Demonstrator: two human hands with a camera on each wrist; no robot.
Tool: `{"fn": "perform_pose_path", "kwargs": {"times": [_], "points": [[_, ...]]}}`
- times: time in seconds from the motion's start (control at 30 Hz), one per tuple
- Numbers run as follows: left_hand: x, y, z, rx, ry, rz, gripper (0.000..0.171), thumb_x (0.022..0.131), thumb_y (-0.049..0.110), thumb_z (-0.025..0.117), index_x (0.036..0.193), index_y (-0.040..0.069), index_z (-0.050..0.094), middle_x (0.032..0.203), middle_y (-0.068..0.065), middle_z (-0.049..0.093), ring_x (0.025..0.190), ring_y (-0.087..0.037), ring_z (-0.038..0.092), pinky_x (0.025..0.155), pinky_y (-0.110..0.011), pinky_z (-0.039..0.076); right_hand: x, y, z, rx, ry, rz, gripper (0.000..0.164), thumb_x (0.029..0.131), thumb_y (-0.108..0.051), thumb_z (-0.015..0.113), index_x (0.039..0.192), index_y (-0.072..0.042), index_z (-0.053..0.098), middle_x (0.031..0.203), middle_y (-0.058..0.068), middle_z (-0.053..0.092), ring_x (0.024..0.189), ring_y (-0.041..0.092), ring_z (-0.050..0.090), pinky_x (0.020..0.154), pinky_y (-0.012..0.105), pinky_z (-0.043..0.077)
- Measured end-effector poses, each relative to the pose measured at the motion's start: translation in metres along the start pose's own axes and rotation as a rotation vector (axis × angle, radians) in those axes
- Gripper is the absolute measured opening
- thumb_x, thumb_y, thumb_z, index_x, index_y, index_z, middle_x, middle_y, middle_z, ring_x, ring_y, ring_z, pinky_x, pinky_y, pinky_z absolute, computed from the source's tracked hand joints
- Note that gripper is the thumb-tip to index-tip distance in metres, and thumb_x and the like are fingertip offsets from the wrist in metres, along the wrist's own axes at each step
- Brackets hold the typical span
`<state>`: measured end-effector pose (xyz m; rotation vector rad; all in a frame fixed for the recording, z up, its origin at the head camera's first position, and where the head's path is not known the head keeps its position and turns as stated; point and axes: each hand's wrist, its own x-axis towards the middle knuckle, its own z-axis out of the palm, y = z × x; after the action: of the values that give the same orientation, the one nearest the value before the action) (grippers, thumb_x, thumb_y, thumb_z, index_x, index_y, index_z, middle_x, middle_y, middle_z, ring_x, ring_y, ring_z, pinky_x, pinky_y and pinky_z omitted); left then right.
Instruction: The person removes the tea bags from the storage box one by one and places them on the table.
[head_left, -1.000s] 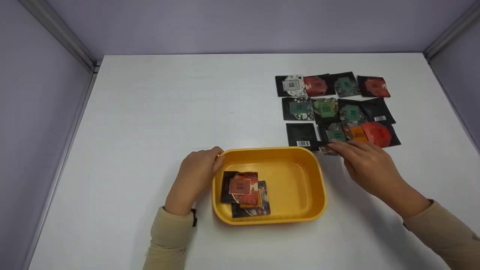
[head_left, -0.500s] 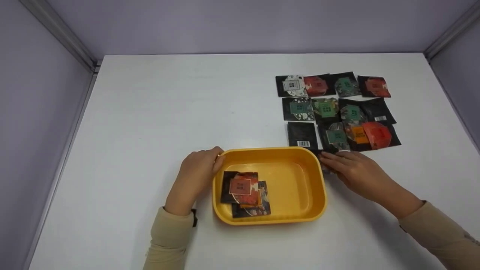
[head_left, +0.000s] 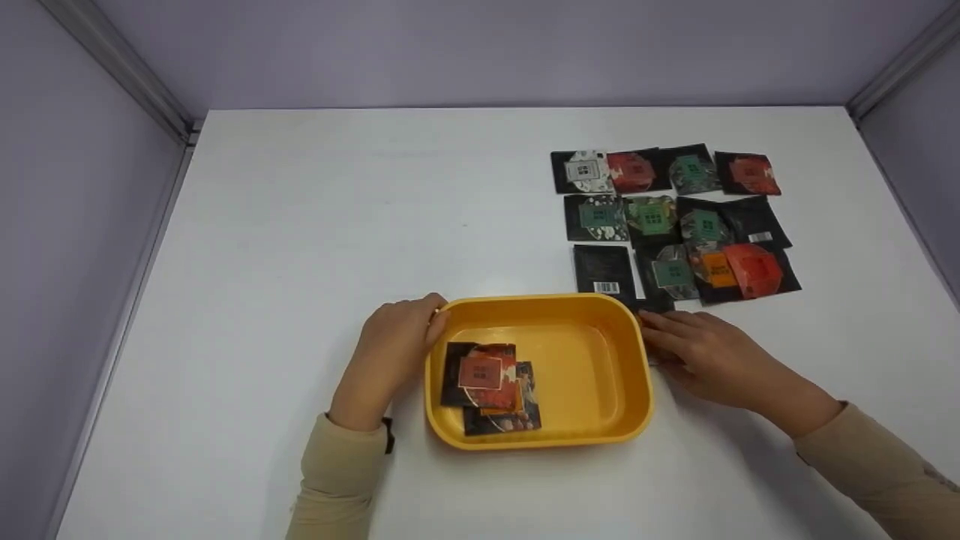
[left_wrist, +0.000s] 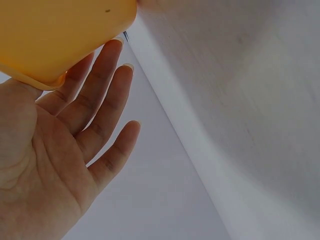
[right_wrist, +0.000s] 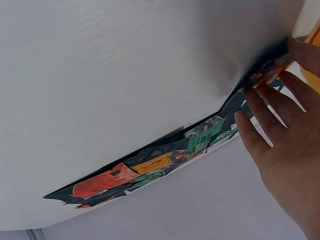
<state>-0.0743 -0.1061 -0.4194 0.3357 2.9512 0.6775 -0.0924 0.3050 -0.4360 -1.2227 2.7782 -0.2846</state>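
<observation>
My left hand grips the left rim of a yellow plastic tub, thumb over the rim; in the left wrist view its fingers extend below the tub's outer wall. Inside the tub, on the left, a red-and-black sachet overlaps another dark patterned sachet. At the tub's right side my right hand pinches a dark sachet with an orange-red print. That sachet is mostly hidden by my fingers in the head view; its black edge shows above them.
Several flat sachets lie in three rows on the white table at the right, including a back-side-up black one just behind the tub and a red one at the near right. Purple-grey walls bound the table behind and at the sides.
My right hand has drawn a sachet from the near row leftward and towards me, up to the tub's right rim. The left hand and tub have stayed put.
</observation>
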Motion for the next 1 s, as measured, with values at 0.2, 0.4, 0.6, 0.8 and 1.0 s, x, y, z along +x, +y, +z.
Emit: {"fn": "perform_pose_path", "kwargs": {"times": [0.2,0.4,0.6,0.8,1.0], "points": [[0.001,0.001,-0.001,-0.003,-0.018,-0.023,0.028,0.104,0.028,0.052,0.115,0.007,0.067,0.101,-0.006,0.072,0.092,-0.024,0.067,0.089,-0.041,0.051,0.001,-0.001,-0.005,-0.004,-0.019,0.013,0.058,0.084,-0.014,0.08,0.138,-0.013,0.06,0.14,0.01,0.056,0.118,0.032,0.06,0.093,0.053,0.05],[0.001,0.001,0.0,-0.003,-0.03,-0.029,0.029,0.105,0.029,0.052,0.116,0.007,0.067,0.102,-0.006,0.072,0.092,-0.024,0.066,0.09,-0.04,0.051,0.005,-0.006,-0.022,-0.036,0.012,0.052,0.055,0.083,-0.013,0.081,0.134,-0.015,0.063,0.136,0.013,0.059,0.115,0.034,0.062,0.092,0.057,0.049],[0.002,0.0,0.001,-0.017,-0.014,-0.011,0.027,0.104,0.027,0.053,0.113,0.007,0.068,0.1,-0.006,0.072,0.091,-0.025,0.066,0.089,-0.042,0.051,0.011,-0.016,-0.042,-0.131,0.15,0.025,0.048,0.076,-0.007,0.085,0.121,-0.008,0.07,0.127,0.014,0.065,0.108,0.034,0.064,0.089,0.056,0.051],[0.002,0.0,0.001,-0.03,-0.021,-0.023,0.028,0.104,0.027,0.053,0.114,0.006,0.068,0.101,-0.007,0.072,0.091,-0.025,0.066,0.09,-0.041,0.051,0.021,-0.036,-0.051,-0.172,0.209,-0.057,0.044,0.077,-0.01,0.084,0.118,-0.006,0.07,0.12,0.013,0.069,0.106,0.032,0.065,0.088,0.052,0.052],[0.002,0.0,0.0,-0.029,-0.018,-0.025,0.027,0.104,0.026,0.053,0.114,0.006,0.068,0.099,-0.007,0.072,0.09,-0.024,0.066,0.089,-0.042,0.052,0.037,-0.059,-0.05,-0.193,0.222,-0.191,0.036,0.082,-0.011,0.079,0.117,-0.005,0.07,0.116,0.012,0.07,0.102,0.03,0.066,0.086,0.046,0.055]]}}
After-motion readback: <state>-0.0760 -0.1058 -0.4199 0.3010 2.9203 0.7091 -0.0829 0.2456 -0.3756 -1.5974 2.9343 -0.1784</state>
